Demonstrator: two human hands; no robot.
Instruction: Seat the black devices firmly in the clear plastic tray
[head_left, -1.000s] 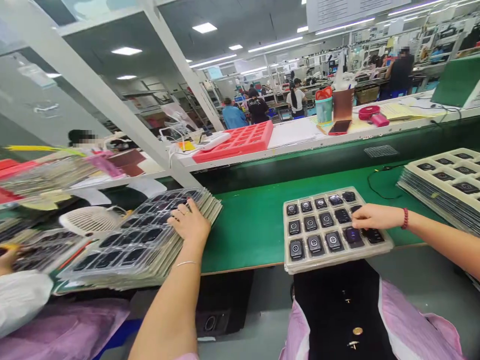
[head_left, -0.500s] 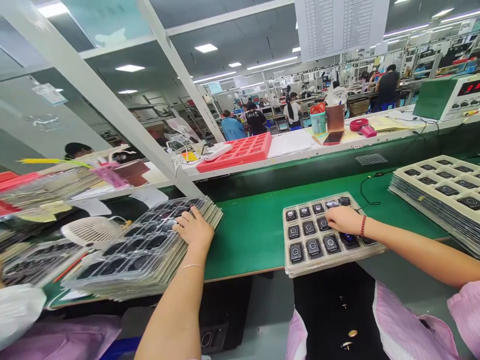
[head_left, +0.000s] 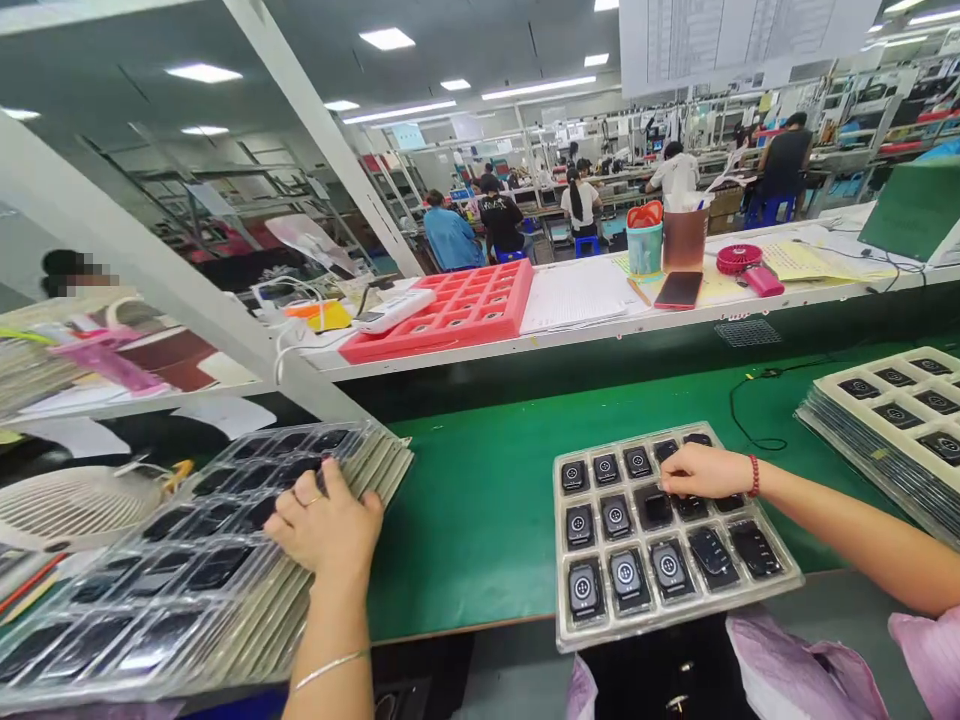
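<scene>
Far left, a white fan [head_left: 71,505] sits behind a slanted stack of clear blister trays [head_left: 187,560], cut off at the frame's left and bottom edges, so its full depth can't be told. The person's left hand [head_left: 324,522] lies on the top tray near the stack's right end, fingers spread slightly and curled onto the plastic, a ring on one; whether the fingertips have hooked the tray's edge or just press on it I cannot tell. Bare green bench [head_left: 480,500] lies between the stack and the beige tray [head_left: 667,535] at the bench's front edge, filled with small dark devices [head_left: 626,575] in pockets. The right hand [head_left: 701,470] rests on the tray's back rows, fingers together and bent down onto a device; the hand hides the pocket beneath, so a pinch or a mere touch can't be separated. My read: seating or checking parts in the beige tray while the left hand readies a clear cover from the stack; the next move likely needs one sheet peeled free without dragging those below. Far right, another stack of filled trays [head_left: 892,420] runs off frame. The device markings are too small to read; the shelf behind holds a red tray [head_left: 442,315] and a phone [head_left: 679,289].
</scene>
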